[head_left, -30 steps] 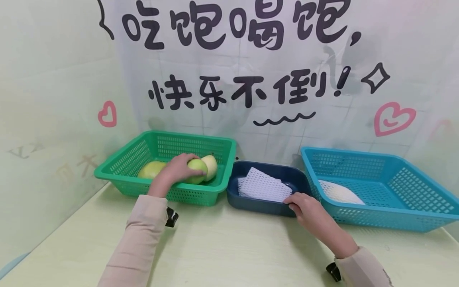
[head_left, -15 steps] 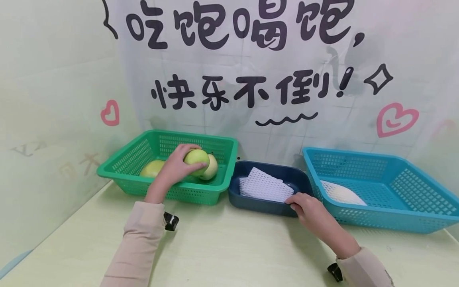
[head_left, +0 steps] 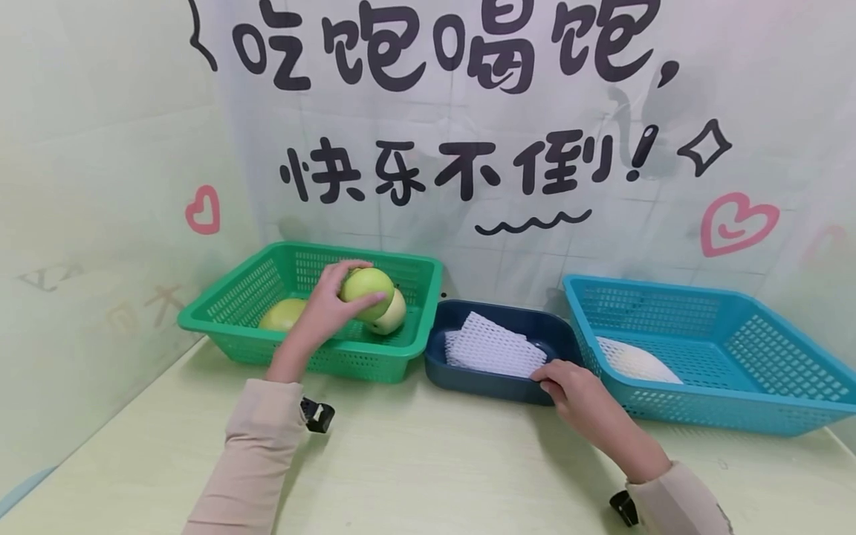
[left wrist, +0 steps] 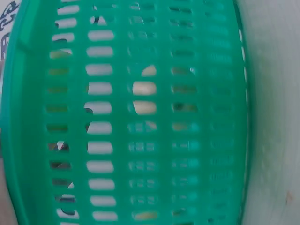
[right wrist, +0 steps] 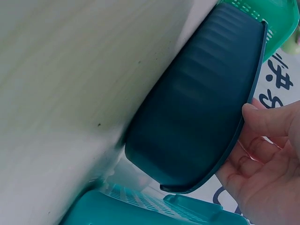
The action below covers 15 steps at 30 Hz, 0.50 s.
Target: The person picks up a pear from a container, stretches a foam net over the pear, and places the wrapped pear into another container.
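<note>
My left hand point(head_left: 329, 301) grips a round yellow-green fruit, apparently an apple point(head_left: 370, 286), above the green basket point(head_left: 314, 362). A pale yellow pear-like fruit point(head_left: 391, 316) lies behind and below it; a larger yellow-green fruit point(head_left: 282, 315) lies left of the hand. In the left wrist view the basket wall point(left wrist: 122, 136) hides the grip. My right hand point(head_left: 580, 390) holds the near rim of the dark blue tray point(head_left: 481, 383), thumb outside and fingers over the rim. White foam fruit nets point(head_left: 495, 349) lie in that tray, near those fingertips.
At the right stands a blue basket point(head_left: 729, 405) with a white net-covered fruit point(head_left: 638, 362) inside. The three containers stand side by side on the pale table point(head_left: 428, 468), against a wall hung with a printed sheet point(head_left: 401, 111).
My left hand has lifted the apple from among the fruit in the green basket, up and slightly to the right. The right hand has stayed at the tray rim.
</note>
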Each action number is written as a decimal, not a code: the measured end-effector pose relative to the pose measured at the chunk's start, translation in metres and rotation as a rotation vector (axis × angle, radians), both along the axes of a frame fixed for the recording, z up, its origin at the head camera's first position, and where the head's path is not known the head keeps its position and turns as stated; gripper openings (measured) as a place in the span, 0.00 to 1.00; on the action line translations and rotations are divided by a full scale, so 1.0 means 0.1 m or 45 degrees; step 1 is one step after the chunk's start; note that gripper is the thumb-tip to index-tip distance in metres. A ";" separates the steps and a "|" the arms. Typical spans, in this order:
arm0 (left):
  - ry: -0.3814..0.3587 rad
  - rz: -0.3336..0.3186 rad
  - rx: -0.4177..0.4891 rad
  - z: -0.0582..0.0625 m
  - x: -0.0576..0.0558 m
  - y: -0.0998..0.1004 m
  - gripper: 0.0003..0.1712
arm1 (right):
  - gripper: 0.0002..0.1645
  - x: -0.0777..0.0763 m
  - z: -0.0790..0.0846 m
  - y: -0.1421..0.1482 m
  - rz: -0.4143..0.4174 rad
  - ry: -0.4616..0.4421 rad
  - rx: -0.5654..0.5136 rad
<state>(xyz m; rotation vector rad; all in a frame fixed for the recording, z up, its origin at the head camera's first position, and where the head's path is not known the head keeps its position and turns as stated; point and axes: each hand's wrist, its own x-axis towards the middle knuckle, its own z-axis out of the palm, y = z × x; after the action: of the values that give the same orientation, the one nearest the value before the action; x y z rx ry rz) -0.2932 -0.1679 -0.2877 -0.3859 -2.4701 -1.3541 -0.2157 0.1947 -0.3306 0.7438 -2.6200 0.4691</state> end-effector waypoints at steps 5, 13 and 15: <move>-0.043 -0.074 0.058 0.06 0.07 0.15 0.33 | 0.10 0.00 0.00 0.01 0.011 -0.003 0.004; -0.057 -0.227 0.113 0.19 0.21 0.38 0.27 | 0.10 0.00 0.00 0.02 0.013 -0.004 -0.006; -0.071 -0.286 0.143 0.23 0.26 0.45 0.25 | 0.10 -0.01 0.00 0.02 0.019 0.006 -0.010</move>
<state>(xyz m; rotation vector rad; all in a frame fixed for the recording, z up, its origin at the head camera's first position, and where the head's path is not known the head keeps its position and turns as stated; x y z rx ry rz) -0.2672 -0.1228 -0.2648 -0.6221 -2.4394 -1.6038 -0.2163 0.1969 -0.3304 0.7616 -2.6083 0.4807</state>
